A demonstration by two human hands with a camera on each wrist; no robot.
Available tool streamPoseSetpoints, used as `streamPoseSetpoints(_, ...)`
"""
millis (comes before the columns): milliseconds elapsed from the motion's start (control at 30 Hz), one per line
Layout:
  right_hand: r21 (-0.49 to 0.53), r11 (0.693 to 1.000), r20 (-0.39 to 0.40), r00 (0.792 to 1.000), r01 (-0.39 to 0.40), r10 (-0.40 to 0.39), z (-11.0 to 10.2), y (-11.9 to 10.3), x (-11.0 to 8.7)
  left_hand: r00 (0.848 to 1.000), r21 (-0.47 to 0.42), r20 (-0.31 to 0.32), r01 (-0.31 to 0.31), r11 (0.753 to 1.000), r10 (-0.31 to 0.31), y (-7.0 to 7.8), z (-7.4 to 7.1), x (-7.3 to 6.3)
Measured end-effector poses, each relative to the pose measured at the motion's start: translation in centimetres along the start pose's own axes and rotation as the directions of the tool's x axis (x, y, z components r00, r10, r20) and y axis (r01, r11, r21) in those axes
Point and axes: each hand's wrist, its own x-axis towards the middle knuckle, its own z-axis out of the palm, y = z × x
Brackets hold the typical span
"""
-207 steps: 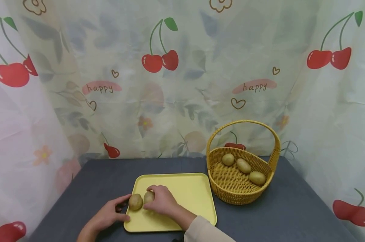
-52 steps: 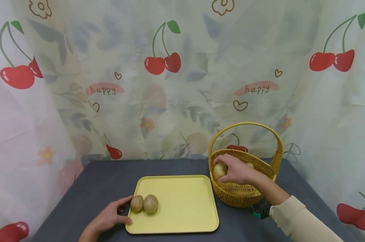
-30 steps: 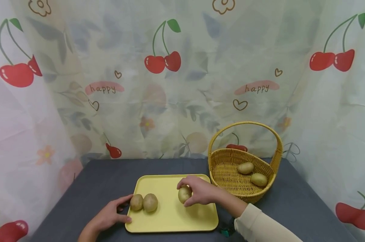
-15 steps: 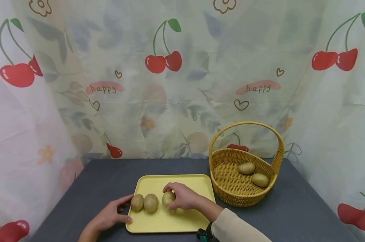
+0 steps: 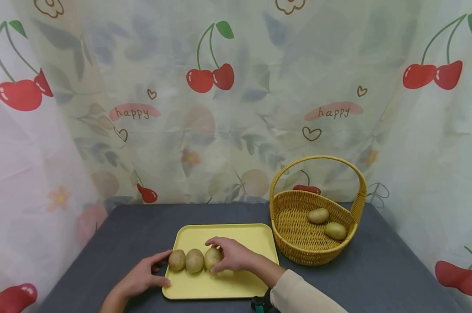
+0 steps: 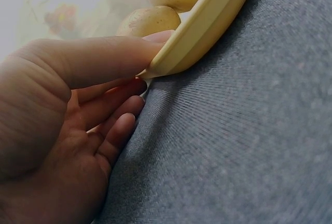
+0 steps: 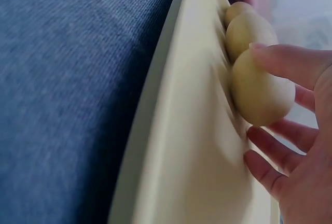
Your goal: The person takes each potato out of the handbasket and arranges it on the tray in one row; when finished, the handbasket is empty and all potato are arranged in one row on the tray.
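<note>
Three potatoes stand in a row touching on the left half of a yellow tray [image 5: 240, 284]: the left potato [image 5: 177, 260], the middle potato [image 5: 194, 261] and the right potato [image 5: 211, 258]. My right hand [image 5: 234, 256] holds the right potato from its right side, the thumb [image 7: 290, 60] on its near side and a finger behind it. With the thumb over the tray's left rim and the fingers outside and below, my left hand [image 5: 140, 276] grips the tray; in the left wrist view the thumb [image 6: 109, 58] lies on the rim [image 6: 197, 32].
A wicker basket [image 5: 306, 256] with a tall handle stands right of the tray. Two more potatoes, one further back [image 5: 318, 215] and one nearer [image 5: 335, 231], lie inside it. Dark cloth [image 5: 142, 217] covers the table; a printed curtain [image 5: 244, 143] hangs behind.
The right hand took a potato from the basket, carried it left over the tray and set it against the middle potato. Earlier it placed the middle one. The left hand stays at the rim.
</note>
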Motion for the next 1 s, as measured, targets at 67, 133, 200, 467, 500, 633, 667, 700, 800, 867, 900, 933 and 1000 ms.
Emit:
streamPoseSetpoints(67, -0.003, 1.0, 0.0, 1.0, 0.004, -0.004, -0.1, 0.1, -0.2, 1.0, 0.0, 0.002, 0.002, 1.0, -0.002, 0.1, 0.0, 0.0)
streamPoseSetpoints(133, -0.001, 1.0, 0.001, 1.0, 0.005, -0.005, -0.5, 0.2, -0.6, 1.0, -0.001, 0.003, -0.001, 1.0, 0.001, 0.1, 0.0, 0.0)
streamPoseSetpoints(200, -0.004, 1.0, 0.008, 1.0, 0.003, -0.003, -1.0, 0.2, -0.9, 1.0, -0.006, 0.004, -0.005, 1.0, 0.005, 0.2, 0.0, -0.1)
streamPoseSetpoints(467, -0.02, 0.998, 0.042, 0.998, 0.052, -0.051, -5.4, -0.7, -2.9, 1.0, 0.009, 0.001, 0.009, 1.0, -0.009, 0.1, 0.0, 0.0)
streamPoseSetpoints(500, -0.001, 0.998, 0.055, 0.997, 0.056, -0.056, -6.1, -0.8, -3.2, 1.0, 0.009, 0.0, 0.011, 1.0, -0.011, 0.2, 0.1, 0.0)
streamPoseSetpoints(633, 0.087, 0.993, 0.114, 0.989, 0.08, -0.09, -9.0, -0.7, -4.3, 1.0, 0.006, -0.001, 0.01, 1.0, -0.01, 0.1, 0.0, 0.1)
streamPoseSetpoints(667, 0.102, 0.991, 0.128, 0.987, 0.081, -0.094, -9.7, -0.6, -4.6, 1.0, 0.003, -0.001, 0.012, 1.0, -0.012, 0.1, 0.0, 0.0)
streamPoseSetpoints(700, 0.113, 0.99, 0.137, 0.985, 0.084, -0.1, -10.4, -0.5, -4.9, 1.0, 0.001, 0.0, 0.01, 1.0, -0.01, 0.1, 0.0, 0.0)
streamPoseSetpoints(800, 0.13, 0.988, 0.15, 0.983, 0.084, -0.103, -12.4, -0.2, -5.8, 1.0, -0.002, 0.0, 0.006, 1.0, -0.006, 0.1, 0.0, 0.0)
streamPoseSetpoints(867, 0.123, 0.99, 0.139, 0.987, 0.066, -0.083, -13.6, 0.0, -6.4, 1.0, -0.007, -0.001, 0.004, 1.0, -0.004, 0.1, 0.0, -0.1)
streamPoseSetpoints(900, 0.115, 0.991, 0.13, 0.988, 0.064, -0.079, -14.1, 0.1, -6.7, 1.0, -0.009, 0.0, 0.001, 1.0, -0.001, 0.0, 0.0, -0.1)
streamPoseSetpoints(933, 0.106, 0.993, 0.122, 0.99, 0.055, -0.068, -14.7, 0.2, -7.1, 1.0, -0.009, -0.001, 0.003, 1.0, -0.003, 0.1, 0.0, -0.1)
streamPoseSetpoints(1000, 0.084, 0.996, 0.1, 0.994, 0.043, -0.051, -15.6, 0.4, -7.8, 1.0, -0.008, 0.0, 0.002, 1.0, -0.002, 0.0, 0.0, -0.1)
